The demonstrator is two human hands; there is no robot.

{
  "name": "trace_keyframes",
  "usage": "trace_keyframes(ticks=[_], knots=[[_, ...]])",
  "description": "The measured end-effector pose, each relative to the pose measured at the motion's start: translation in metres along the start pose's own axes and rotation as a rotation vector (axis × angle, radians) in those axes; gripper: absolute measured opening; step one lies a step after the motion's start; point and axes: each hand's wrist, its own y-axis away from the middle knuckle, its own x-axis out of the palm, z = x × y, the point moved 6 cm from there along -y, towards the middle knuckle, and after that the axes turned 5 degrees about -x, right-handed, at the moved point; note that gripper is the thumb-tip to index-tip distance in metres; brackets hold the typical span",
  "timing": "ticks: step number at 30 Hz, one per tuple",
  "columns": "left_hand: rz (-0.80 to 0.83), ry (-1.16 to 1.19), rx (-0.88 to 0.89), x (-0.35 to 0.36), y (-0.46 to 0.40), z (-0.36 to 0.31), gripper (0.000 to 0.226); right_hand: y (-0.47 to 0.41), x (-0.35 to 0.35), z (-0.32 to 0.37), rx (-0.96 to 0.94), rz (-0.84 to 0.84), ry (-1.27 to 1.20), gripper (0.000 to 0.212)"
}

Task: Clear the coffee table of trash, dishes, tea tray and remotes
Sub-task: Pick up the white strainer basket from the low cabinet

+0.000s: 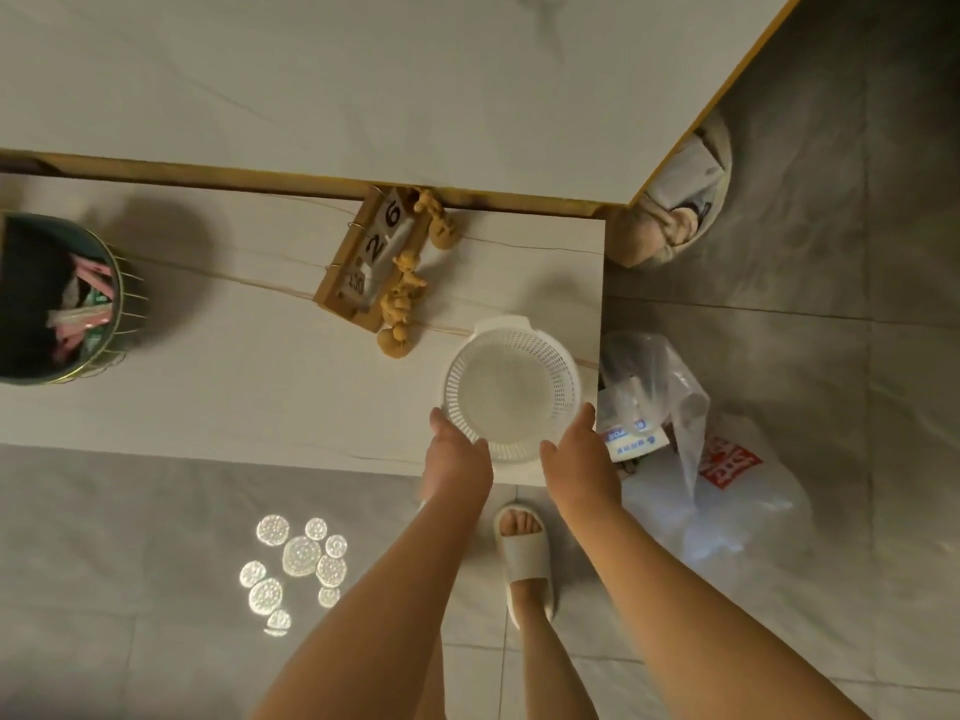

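Note:
A white perforated plastic basket (511, 387) stands empty near the front right corner of the pale marble coffee table (234, 397). My left hand (457, 452) holds its near left rim, and my right hand (576, 452) holds its near right rim, fingers wrapping along the round wall. The thumbs are hidden. A clear and white plastic trash bag (691, 449) with wrappers and packets in it lies on the floor just right of the table corner.
A dark green round bin (111, 298) with wrappers stands at the table's left. A wooden block calendar with small figurines (382, 262) sits mid-table under the edge of a higher tabletop (363, 85). My slippered foot (527, 558) is on the grey floor tiles.

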Motion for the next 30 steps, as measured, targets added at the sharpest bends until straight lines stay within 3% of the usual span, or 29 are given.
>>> trace_keyframes(ticks=[4,14,22,30], knots=[[-0.015,0.04,0.007,-0.004,0.0,0.004,0.055,0.0,-0.004,0.001,-0.008,-0.019,-0.023,0.049],[-0.038,0.252,-0.006,-0.042,0.066,0.01,0.058,0.037,-0.043,0.026,-0.157,0.016,-0.109,0.04],[-0.18,0.521,-0.004,-0.094,0.153,0.029,0.047,0.101,-0.093,0.07,-0.346,0.048,-0.197,0.039],[-0.345,0.751,-0.042,-0.135,0.218,0.09,0.038,0.171,-0.098,0.112,-0.478,0.174,-0.179,0.03]])
